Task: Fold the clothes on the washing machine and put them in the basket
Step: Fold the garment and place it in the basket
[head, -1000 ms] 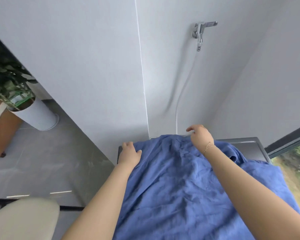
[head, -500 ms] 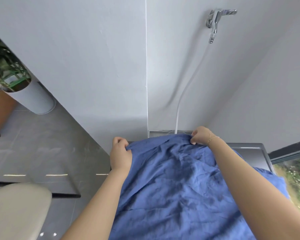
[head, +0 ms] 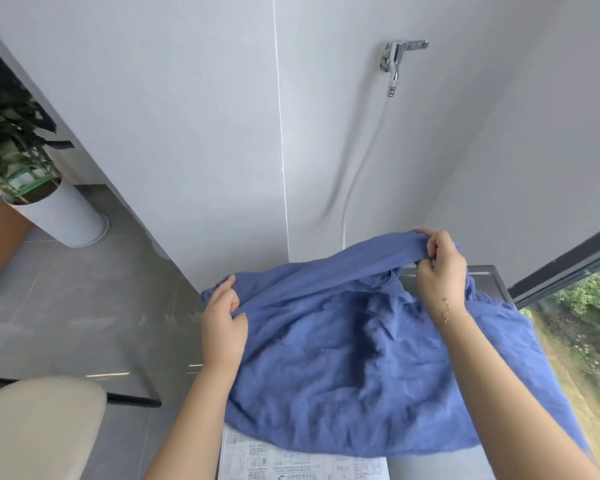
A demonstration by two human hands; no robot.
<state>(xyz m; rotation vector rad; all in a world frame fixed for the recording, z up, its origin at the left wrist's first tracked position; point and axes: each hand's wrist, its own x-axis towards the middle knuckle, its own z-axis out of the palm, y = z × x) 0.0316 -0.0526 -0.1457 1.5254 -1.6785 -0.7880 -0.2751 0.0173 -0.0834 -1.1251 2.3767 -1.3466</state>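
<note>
A wrinkled blue garment (head: 343,368) lies over the top of the washing machine (head: 492,275), with its far edge lifted and folded toward me. My left hand (head: 222,323) grips that edge at the left corner. My right hand (head: 440,271) pinches the same edge at the right, held higher. Most of the machine's top is hidden under the cloth; a printed label panel (head: 302,462) shows at the front. No basket is in view.
A tap (head: 399,60) with a white hose (head: 361,174) hangs on the wall behind the machine. A potted plant in a white pot (head: 63,216) stands on the grey floor at left. A beige rounded object (head: 35,427) sits bottom left. A window (head: 575,306) is at right.
Both hands have closed on the garment's far edge and lifted it off the machine, pulling it back toward me. The front label panel now shows.
</note>
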